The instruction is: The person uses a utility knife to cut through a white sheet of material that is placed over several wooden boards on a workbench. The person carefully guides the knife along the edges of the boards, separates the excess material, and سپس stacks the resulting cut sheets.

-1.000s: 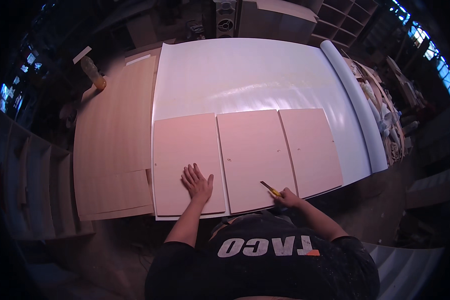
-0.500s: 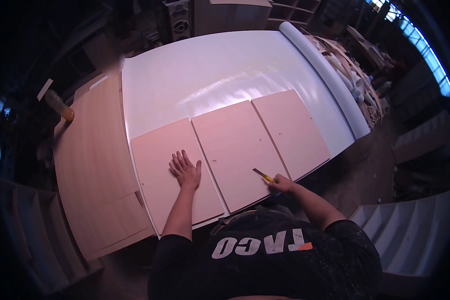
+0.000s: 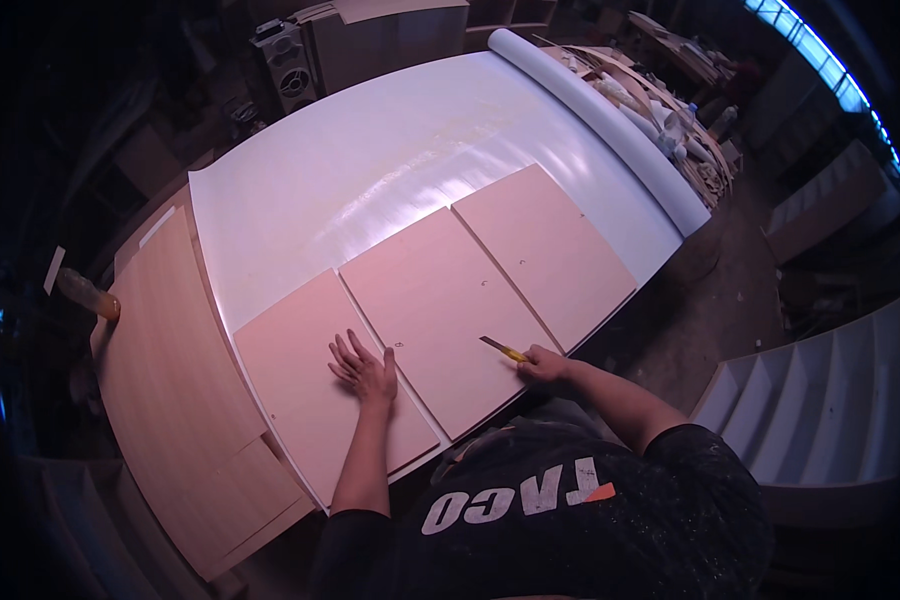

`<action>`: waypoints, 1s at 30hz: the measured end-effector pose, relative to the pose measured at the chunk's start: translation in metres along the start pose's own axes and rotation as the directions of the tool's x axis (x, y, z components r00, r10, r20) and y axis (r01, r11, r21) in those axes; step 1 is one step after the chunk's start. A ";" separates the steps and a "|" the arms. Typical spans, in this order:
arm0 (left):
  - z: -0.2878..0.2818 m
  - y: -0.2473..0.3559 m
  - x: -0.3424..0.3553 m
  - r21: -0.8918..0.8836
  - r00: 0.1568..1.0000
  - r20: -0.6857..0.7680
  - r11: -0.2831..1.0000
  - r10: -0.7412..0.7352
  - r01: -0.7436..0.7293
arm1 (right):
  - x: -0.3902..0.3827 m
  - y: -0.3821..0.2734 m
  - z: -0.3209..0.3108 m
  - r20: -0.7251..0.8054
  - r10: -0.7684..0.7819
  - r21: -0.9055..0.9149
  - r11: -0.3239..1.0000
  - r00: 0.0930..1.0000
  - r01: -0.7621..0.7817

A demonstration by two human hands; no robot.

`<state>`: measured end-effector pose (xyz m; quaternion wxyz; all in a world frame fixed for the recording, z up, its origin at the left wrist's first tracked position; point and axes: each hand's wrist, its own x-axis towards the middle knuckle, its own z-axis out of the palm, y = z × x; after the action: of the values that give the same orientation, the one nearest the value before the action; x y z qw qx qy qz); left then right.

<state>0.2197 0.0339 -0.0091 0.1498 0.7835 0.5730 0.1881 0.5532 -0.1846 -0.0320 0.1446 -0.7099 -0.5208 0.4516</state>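
Three pale pink-beige boards lie side by side on a glossy white sheet (image 3: 360, 130), with narrow gaps between them. My left hand (image 3: 368, 375) is open, fingers spread, on or just over the left board (image 3: 290, 420). My right hand (image 3: 542, 365) grips a yellow utility knife (image 3: 510, 350), its blade out and pointing up-left over the middle board (image 3: 420, 290). The right board (image 3: 540, 240) lies beyond the knife.
Veneer sheets (image 3: 180, 390) lie at the left, with a bottle of orange liquid (image 3: 95, 298). The white roll (image 3: 600, 130) runs along the right edge beside heaped offcuts (image 3: 715, 170). Shelved carcasses (image 3: 820, 400) stand lower right; a speaker box (image 3: 290, 75) stands behind.
The view has swung to the right, so the bench and boards appear rotated. My left hand has shifted slightly, its fingers less flat. The knife stays in my right hand.
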 end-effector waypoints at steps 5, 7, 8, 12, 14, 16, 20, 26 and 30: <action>0.019 0.094 -0.014 -0.303 0.994 0.043 0.949 0.101 -0.083 | -0.010 -0.025 -0.010 0.060 0.134 0.310 0.939 0.989 -0.146; 0.056 0.111 -0.036 -0.232 0.990 0.034 0.965 0.137 -0.126 | -0.011 -0.018 -0.010 0.105 0.144 0.539 0.823 0.984 -0.178; 0.068 0.118 -0.047 -0.168 0.984 0.036 0.971 0.176 -0.168 | -0.009 -0.003 -0.006 0.100 0.149 0.543 0.821 0.984 -0.179; 0.072 0.128 -0.057 -0.114 0.909 0.024 0.905 0.415 -0.410 | -0.011 0.020 -0.022 -0.103 0.005 0.619 0.783 0.995 0.060; 0.072 0.133 -0.050 -0.102 0.952 0.020 0.948 0.304 -0.301 | -0.025 0.020 -0.061 -0.089 0.062 0.694 0.720 0.994 0.017; 0.073 0.140 -0.044 -0.039 0.969 0.025 0.969 0.245 -0.244 | -0.025 0.045 -0.106 -0.173 0.116 0.737 0.674 0.978 0.050; 0.101 0.204 -0.022 -0.026 0.987 0.011 0.986 0.163 -0.162 | -0.004 0.071 -0.232 -0.374 0.335 0.586 0.808 0.865 -0.059; 0.192 0.368 0.028 -0.081 0.991 0.021 0.988 0.134 -0.132 | 0.114 0.100 -0.377 -0.397 0.224 0.106 0.974 0.890 -0.198; 0.228 0.421 0.036 0.043 0.993 0.065 0.994 0.099 -0.102 | 0.182 0.110 -0.402 -0.387 0.097 -0.141 0.977 0.917 -0.163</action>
<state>0.6902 -0.0617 -0.0168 0.1397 0.8201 0.5321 0.1573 0.9475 0.0349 0.0253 0.1508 -0.8264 -0.4712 0.2688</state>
